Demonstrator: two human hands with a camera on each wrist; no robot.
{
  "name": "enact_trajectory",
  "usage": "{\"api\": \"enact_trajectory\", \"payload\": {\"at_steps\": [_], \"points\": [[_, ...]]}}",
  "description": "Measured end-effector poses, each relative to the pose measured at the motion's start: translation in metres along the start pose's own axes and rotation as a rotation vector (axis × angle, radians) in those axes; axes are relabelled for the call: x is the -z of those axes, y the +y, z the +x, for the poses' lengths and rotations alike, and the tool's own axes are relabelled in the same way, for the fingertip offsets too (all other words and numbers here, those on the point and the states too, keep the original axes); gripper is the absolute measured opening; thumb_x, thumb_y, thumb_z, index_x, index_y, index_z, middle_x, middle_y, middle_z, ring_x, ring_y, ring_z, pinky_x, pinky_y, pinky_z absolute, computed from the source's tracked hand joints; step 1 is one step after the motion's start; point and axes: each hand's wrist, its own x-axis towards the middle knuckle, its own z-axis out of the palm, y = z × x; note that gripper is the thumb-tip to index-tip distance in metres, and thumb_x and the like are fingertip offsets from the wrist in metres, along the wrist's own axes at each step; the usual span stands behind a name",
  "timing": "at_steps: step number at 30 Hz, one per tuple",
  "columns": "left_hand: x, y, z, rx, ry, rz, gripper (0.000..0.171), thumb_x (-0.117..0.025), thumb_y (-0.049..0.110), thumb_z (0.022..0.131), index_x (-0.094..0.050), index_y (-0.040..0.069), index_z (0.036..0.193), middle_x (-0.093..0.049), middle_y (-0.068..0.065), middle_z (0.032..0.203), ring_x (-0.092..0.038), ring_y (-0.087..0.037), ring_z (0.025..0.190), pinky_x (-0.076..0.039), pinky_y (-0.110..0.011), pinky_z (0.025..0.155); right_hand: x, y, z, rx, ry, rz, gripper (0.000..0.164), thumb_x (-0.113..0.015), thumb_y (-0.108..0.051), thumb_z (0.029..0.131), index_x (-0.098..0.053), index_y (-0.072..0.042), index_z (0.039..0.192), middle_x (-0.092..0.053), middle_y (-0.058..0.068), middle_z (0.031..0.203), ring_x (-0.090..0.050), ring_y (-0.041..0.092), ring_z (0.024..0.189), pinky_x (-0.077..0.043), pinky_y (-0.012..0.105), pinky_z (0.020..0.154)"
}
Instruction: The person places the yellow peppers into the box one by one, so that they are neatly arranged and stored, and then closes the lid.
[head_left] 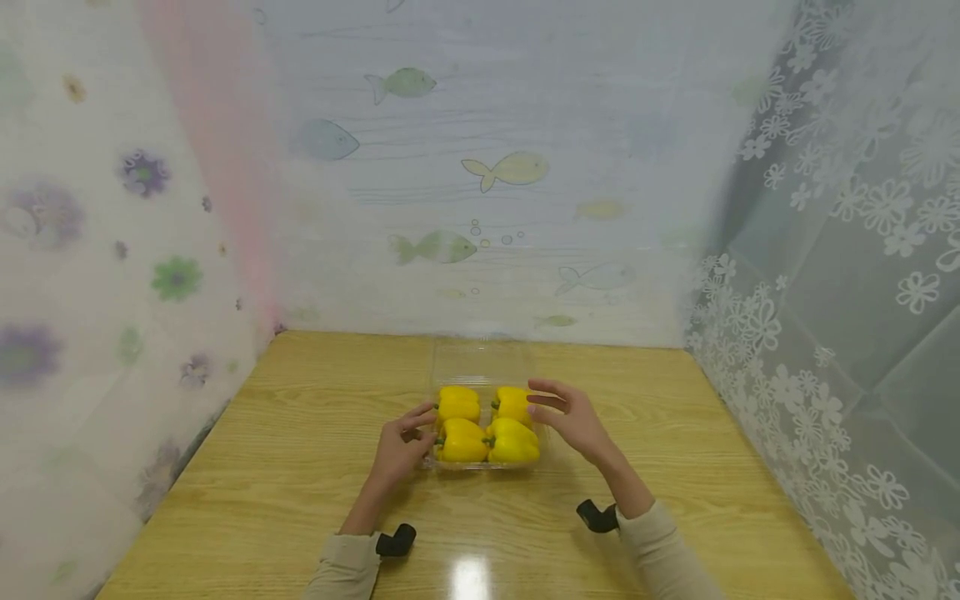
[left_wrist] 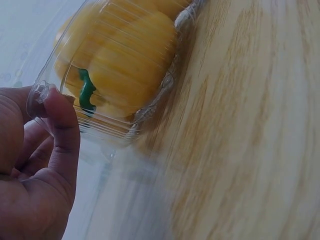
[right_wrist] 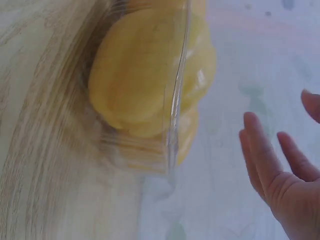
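Several yellow bell peppers with green stems sit in two rows inside a clear plastic clamshell box. Its transparent lid stands folded back at the far side. In the left wrist view, my left hand pinches the corner of the box's rim between thumb and fingers, near one green stem. My right hand is raised at the box's right side, its fingers extended. The right wrist view shows that hand apart from the rim, holding nothing.
The box rests on a wood-grain table. A fish-patterned curtain hangs behind the table, with flower-patterned sheets along the left and right edges. Black wrist mounts project from both sleeves.
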Motion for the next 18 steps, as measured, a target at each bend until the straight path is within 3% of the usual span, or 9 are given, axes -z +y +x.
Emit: {"api": "enact_trajectory", "payload": {"at_steps": [4, 10, 14, 18], "points": [[0.0, 0.0, 0.0, 0.02, 0.0, -0.004, 0.029, -0.067, -0.009, 0.091, -0.071, -0.008, 0.12, -0.057, -0.015, 0.147, -0.061, -0.011, 0.071, -0.05, -0.019, 0.059, 0.007, 0.009, 0.007, 0.018, 0.015, 0.076, 0.049, -0.065, -0.014, 0.1, -0.052, 0.004, 0.144, -0.051, 0.024, 0.148, -0.05, 0.046, 0.134, -0.054, 0.03, 0.097], [0.001, -0.001, 0.0, 0.016, 0.001, -0.003, 0.029, -0.067, -0.009, 0.091, -0.071, -0.008, 0.119, -0.057, -0.016, 0.147, -0.059, -0.011, 0.069, -0.05, -0.019, 0.058, 0.019, 0.03, 0.018, 0.015, 0.025, 0.132, 0.048, -0.062, -0.016, 0.102, -0.05, 0.005, 0.144, -0.055, 0.022, 0.144, -0.051, 0.041, 0.134, -0.051, 0.029, 0.102], [0.0, 0.0, 0.0, 0.012, 0.002, -0.003, 0.029, -0.067, -0.009, 0.091, -0.071, -0.009, 0.119, -0.057, -0.016, 0.147, -0.059, -0.011, 0.069, -0.049, -0.019, 0.058, 0.025, 0.042, 0.029, 0.027, 0.055, 0.134, 0.047, -0.061, -0.013, 0.103, -0.05, 0.005, 0.144, -0.052, 0.029, 0.144, -0.055, 0.034, 0.131, -0.052, 0.028, 0.101], [0.001, 0.0, 0.0, 0.006, 0.005, 0.004, 0.028, -0.067, -0.008, 0.09, -0.071, -0.009, 0.119, -0.057, -0.017, 0.146, -0.059, -0.011, 0.07, -0.049, -0.019, 0.059, 0.03, 0.05, 0.039, 0.01, 0.094, 0.146, 0.047, -0.061, -0.009, 0.102, -0.05, 0.006, 0.144, -0.047, 0.035, 0.145, -0.053, 0.039, 0.132, -0.052, 0.026, 0.099]]}}
